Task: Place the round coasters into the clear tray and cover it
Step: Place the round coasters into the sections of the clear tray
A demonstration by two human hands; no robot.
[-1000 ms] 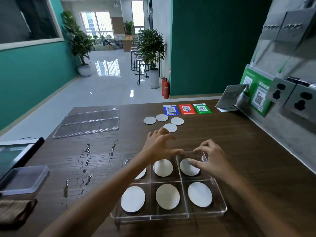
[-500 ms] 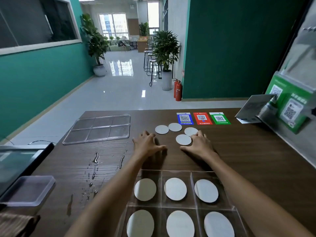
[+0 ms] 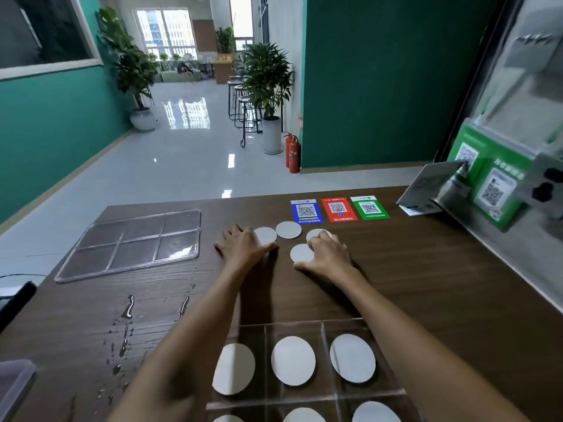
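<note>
On the dark brown wooden bench [image 3: 426, 284] I had both hands laid flat among four loose white round coasters [image 3: 288, 229] at the far side. The left hand [image 3: 243, 246] rested palm down with straight, spread fingers, its fingertips touching the edge of the leftmost coaster, and it held nothing. The right hand [image 3: 327, 254] lay over two of the coasters, partly covering them; its fingers looked relaxed, and I could not tell if any coaster was already pinched under them. The clear six-compartment plastic tray [image 3: 365, 394] stood near me at the lower edge of the view, with a coaster in each compartment that I could see. The clear flat plastic lid [image 3: 134, 242] lay well apart to the left, beyond some water drops [image 3: 126, 309]. I judged these coasters to be thin, light and rather stiff, and hard to lift from a flat surface; it would be better to slide one toward the hand or tip up its rim with a fingertip, then pinch it at the edge. The wet area could make them slippery. Compared with half a second before, the hands were at almost the same places, only the left had moved a little closer to its coaster, and my view had lifted slightly, so that less of the tray showed.
</note>
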